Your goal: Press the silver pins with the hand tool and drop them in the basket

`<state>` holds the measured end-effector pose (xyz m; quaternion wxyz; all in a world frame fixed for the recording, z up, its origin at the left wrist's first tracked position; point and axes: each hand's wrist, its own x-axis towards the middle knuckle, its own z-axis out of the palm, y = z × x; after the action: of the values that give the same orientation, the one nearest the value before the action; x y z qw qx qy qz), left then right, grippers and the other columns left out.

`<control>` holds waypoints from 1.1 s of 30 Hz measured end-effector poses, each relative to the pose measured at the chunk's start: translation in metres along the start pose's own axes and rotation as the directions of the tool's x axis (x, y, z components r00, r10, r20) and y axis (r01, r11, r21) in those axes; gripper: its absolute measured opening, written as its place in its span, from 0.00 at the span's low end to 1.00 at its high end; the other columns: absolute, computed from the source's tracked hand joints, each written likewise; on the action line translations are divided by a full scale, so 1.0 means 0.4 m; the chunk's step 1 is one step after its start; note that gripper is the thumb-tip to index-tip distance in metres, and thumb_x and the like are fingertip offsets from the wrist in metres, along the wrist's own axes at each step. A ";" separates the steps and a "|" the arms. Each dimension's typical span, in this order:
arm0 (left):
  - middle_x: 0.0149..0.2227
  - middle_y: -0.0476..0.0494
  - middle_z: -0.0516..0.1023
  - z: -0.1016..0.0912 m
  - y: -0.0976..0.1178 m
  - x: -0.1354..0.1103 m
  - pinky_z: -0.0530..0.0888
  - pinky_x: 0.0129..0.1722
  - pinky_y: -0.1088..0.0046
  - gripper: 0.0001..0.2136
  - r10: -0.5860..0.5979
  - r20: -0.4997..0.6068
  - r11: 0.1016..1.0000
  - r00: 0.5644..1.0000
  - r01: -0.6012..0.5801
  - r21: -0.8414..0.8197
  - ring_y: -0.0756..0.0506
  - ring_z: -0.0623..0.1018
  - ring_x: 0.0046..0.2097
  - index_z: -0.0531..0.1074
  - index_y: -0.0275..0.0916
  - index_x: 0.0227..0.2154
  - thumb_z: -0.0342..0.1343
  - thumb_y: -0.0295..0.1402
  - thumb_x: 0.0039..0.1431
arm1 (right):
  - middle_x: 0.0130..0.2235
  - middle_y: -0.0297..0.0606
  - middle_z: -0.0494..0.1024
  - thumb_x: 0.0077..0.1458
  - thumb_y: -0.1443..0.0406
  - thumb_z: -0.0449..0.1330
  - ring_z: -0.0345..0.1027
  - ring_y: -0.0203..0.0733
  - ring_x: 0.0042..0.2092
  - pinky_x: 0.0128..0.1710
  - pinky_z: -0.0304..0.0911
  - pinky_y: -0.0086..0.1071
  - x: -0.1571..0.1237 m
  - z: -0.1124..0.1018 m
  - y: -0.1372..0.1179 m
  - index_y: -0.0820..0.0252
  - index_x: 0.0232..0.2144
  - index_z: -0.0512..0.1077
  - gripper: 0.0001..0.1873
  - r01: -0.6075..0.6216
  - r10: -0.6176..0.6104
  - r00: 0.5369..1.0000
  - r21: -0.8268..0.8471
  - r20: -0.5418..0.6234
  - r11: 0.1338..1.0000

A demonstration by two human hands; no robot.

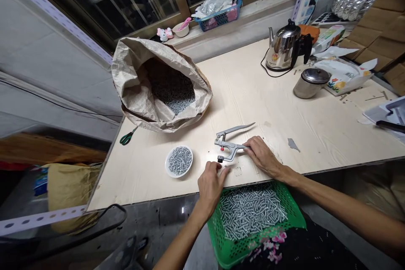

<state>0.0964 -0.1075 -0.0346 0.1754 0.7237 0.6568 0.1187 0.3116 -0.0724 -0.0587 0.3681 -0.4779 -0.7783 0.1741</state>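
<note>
My right hand (pixel 262 156) is closed round the lower handle of a pair of grey snap-setting pliers (pixel 232 147). The pliers' upper handle stands raised, with a spring, a red tip and a black lower die showing at the jaw. Just below that die is my left hand (pixel 210 183), its fingers curled and thumb close to the forefinger; anything between them is too small to make out. To its left stands a white bowl (pixel 179 161) of small metal parts. Below the table edge, a green basket (pixel 218 238) holds many small silver metal pieces.
A large open paper sack (pixel 131 88) of metal parts lies at the back left, near green-handled scissors (pixel 127 137). At the back right stand a kettle (pixel 283 48) and a lidded metal pot (pixel 310 84). A grey scrap (pixel 293 144) lies right of my right hand.
</note>
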 end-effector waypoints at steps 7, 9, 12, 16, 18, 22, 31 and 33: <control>0.39 0.40 0.74 0.010 0.058 0.028 0.70 0.32 0.70 0.08 -0.023 0.078 0.976 0.997 0.006 0.216 0.44 0.77 0.38 0.68 0.37 0.39 0.45 0.30 0.63 | 0.35 0.40 0.68 0.63 0.67 0.45 0.60 0.45 0.39 0.39 0.57 0.39 -0.010 0.007 0.009 0.58 0.38 0.64 0.08 -0.007 0.007 1.000 -0.053 -0.003 0.999; 0.38 0.41 0.74 -0.008 0.069 -0.004 0.71 0.33 0.70 0.08 0.013 0.106 0.982 0.994 -0.033 0.188 0.44 0.76 0.38 0.68 0.38 0.38 0.44 0.28 0.63 | 0.35 0.40 0.68 0.63 0.66 0.46 0.60 0.44 0.38 0.39 0.57 0.39 -0.014 0.010 0.012 0.58 0.37 0.64 0.07 -0.009 0.009 1.000 -0.047 -0.008 0.999; 0.35 0.44 0.75 -0.036 0.087 -0.088 0.71 0.33 0.71 0.09 0.118 0.141 0.989 0.983 -0.130 0.076 0.46 0.76 0.37 0.69 0.41 0.35 0.43 0.30 0.65 | 0.35 0.40 0.68 0.63 0.66 0.46 0.60 0.44 0.38 0.39 0.57 0.39 -0.017 0.014 0.015 0.58 0.37 0.63 0.07 0.006 -0.006 1.000 -0.045 -0.006 0.999; 0.36 0.45 0.76 -0.097 0.060 -0.139 0.72 0.33 0.73 0.07 0.199 0.086 0.980 0.976 -0.197 -0.028 0.47 0.77 0.36 0.70 0.43 0.40 0.47 0.33 0.64 | 0.35 0.40 0.69 0.63 0.66 0.46 0.61 0.44 0.37 0.37 0.57 0.38 -0.017 0.021 0.012 0.58 0.38 0.64 0.08 0.042 -0.040 0.999 -0.069 0.022 0.997; 0.39 0.44 0.76 -0.145 0.009 -0.103 0.72 0.35 0.73 0.10 0.127 -0.076 0.991 0.989 -0.123 0.058 0.47 0.77 0.38 0.70 0.42 0.43 0.45 0.33 0.65 | 0.34 0.40 0.69 0.63 0.65 0.46 0.61 0.44 0.37 0.37 0.57 0.38 -0.017 0.026 0.008 0.58 0.38 0.65 0.09 0.068 -0.065 0.997 -0.074 0.039 0.995; 0.42 0.43 0.74 -0.239 -0.127 0.017 0.68 0.32 0.75 0.12 -0.139 -0.302 0.929 0.943 0.230 0.290 0.47 0.76 0.39 0.72 0.40 0.43 0.44 0.33 0.65 | 0.33 0.40 0.70 0.64 0.65 0.45 0.61 0.43 0.36 0.36 0.56 0.38 -0.019 0.037 0.008 0.58 0.38 0.65 0.09 0.105 -0.102 0.994 -0.076 0.047 0.992; 0.40 0.43 0.74 -0.273 -0.221 0.087 0.64 0.31 0.75 0.15 -0.238 -0.088 0.795 0.967 0.246 0.555 0.46 0.75 0.41 0.75 0.40 0.37 0.42 0.31 0.65 | 0.33 0.40 0.70 0.64 0.64 0.46 0.61 0.43 0.35 0.35 0.56 0.38 -0.018 0.047 0.014 0.58 0.36 0.66 0.10 0.108 -0.106 0.994 -0.083 0.039 0.991; 0.40 0.40 0.74 -0.275 -0.217 0.095 0.64 0.30 0.73 0.15 -0.248 -0.045 0.756 0.968 0.222 0.615 0.44 0.75 0.42 0.75 0.37 0.36 0.42 0.29 0.65 | 0.32 0.40 0.70 0.64 0.64 0.46 0.61 0.43 0.35 0.34 0.56 0.37 -0.017 0.047 0.013 0.58 0.36 0.66 0.10 0.117 -0.113 0.992 -0.087 0.050 0.989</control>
<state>-0.0227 -0.0523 0.0278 -0.0436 0.6551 0.7414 -0.1391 0.3026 -0.0742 -0.0771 0.3380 -0.4443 -0.8197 0.1282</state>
